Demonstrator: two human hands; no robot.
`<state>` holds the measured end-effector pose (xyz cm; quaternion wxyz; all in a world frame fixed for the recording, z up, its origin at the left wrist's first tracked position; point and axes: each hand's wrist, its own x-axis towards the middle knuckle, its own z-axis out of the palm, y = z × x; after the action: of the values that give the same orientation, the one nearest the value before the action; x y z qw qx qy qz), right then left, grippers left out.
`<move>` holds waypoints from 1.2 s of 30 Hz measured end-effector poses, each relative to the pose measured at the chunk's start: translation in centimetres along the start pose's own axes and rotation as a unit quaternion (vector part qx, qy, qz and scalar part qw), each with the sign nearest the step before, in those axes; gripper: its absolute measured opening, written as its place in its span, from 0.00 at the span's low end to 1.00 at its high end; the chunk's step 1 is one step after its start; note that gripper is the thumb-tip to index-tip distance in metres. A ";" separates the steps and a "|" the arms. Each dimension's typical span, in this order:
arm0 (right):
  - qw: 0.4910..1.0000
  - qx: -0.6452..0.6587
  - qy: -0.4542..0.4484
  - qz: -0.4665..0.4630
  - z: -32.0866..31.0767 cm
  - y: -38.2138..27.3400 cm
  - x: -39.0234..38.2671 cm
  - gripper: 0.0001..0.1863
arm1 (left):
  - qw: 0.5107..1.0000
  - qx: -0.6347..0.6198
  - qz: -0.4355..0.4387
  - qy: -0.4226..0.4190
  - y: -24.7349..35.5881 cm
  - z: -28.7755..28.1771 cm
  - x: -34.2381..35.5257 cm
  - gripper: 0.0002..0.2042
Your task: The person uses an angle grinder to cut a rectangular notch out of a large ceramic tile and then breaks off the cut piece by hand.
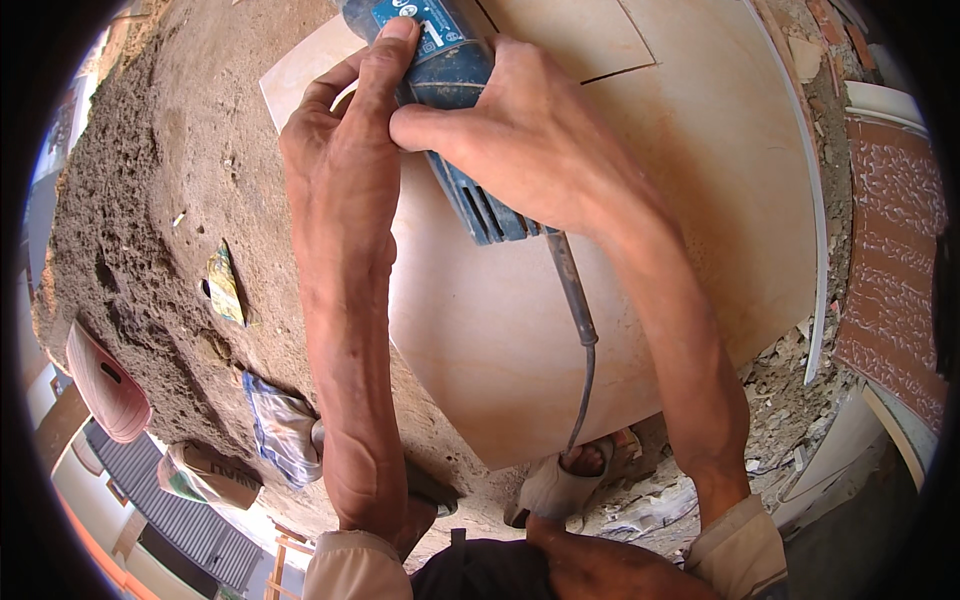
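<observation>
A blue angle grinder (450,70) lies at the top middle over a large beige marbled tile (730,240), its dark cord running down toward my foot (575,470). My left hand (345,130) is closed on the front of the grinder, thumb pressed on its upper body. My right hand (500,130) grips the grinder's middle, its thumb reaching across to beside my left hand. Dark straight lines mark a rectangle near the tile's top edge. The grinder's disc is hidden.
Rough sandy ground (180,140) with a crumpled cloth (280,430), a small scrap (225,280), a pink slotted object (108,385) and a bag (205,475) lies left. A pale strip, rubble and a brown speckled panel (890,250) border the right. Corrugated metal shows lower left.
</observation>
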<state>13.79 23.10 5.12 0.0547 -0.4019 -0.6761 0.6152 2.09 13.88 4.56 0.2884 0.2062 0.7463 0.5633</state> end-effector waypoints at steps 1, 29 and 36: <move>1.000 -0.001 0.002 -0.001 0.0 0.0 0.0 0.24 | 1.000 0.001 -0.002 0.001 0.0 0.0 0.0 0.37; 1.000 0.008 -0.004 0.003 -0.1 0.8 -1.4 0.25 | 0.999 -0.010 -0.033 -0.003 0.4 0.5 -1.7 0.36; 1.000 0.007 -0.004 0.001 0.1 1.3 -1.9 0.24 | 1.000 -0.007 -0.030 0.000 0.3 0.5 -2.2 0.36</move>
<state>15.58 21.77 4.78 0.0542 -0.3995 -0.6718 0.6214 4.08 12.89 5.17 0.3070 0.1813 0.7481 0.5597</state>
